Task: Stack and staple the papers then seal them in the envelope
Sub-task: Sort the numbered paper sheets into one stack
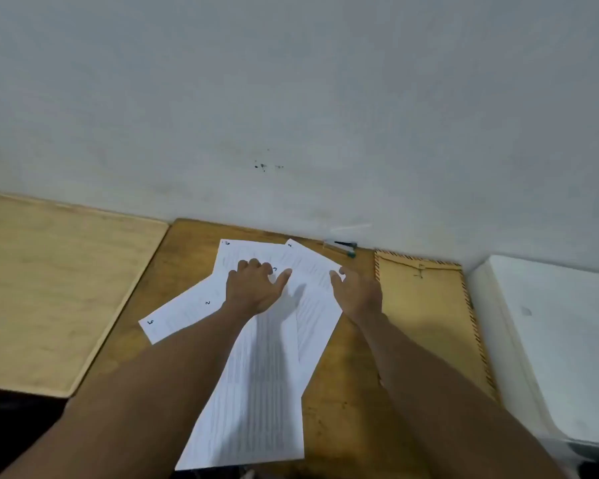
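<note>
You're on the stacking step: the papers lie fanned out on the table, not squared yet. Your left hand presses flat on them, grip spread. Your right hand touches the right sheet's edge, fingers relaxed. Next you'll want to gather them. Envelope lies right, stapler against the wall.

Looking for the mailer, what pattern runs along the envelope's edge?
Diagonal red-and-dark stripes border the brown envelope, clearest in the head view.
</note>
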